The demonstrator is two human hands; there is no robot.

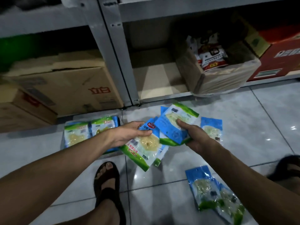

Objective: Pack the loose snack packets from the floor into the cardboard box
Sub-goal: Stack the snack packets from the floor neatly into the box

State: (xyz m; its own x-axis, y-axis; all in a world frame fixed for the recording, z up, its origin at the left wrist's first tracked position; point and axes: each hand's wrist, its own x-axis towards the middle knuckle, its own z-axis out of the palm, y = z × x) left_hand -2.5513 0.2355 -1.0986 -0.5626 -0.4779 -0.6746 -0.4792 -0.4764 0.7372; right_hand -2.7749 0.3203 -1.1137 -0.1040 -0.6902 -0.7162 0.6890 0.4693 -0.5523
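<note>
Left hand (129, 135) pinches a snack packet (146, 148); right hand (196, 137) grips a fanned stack (175, 125). Loose packets (214, 195) at 5 o'clock. Bare tile (259, 119) at 3 o'clock. Open cardboard box (219, 80), 1 o'clock, holds red-white bags (211, 54).

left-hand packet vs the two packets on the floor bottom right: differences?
The left-hand packet is gripped by the left hand; the floor pair lies untouched on the tiles. The left-hand packet shows a red logo and printed text; the floor pair shows plain blue headers and no logo. Shared: blue-and-green wrap, pale food behind a clear window.
</note>
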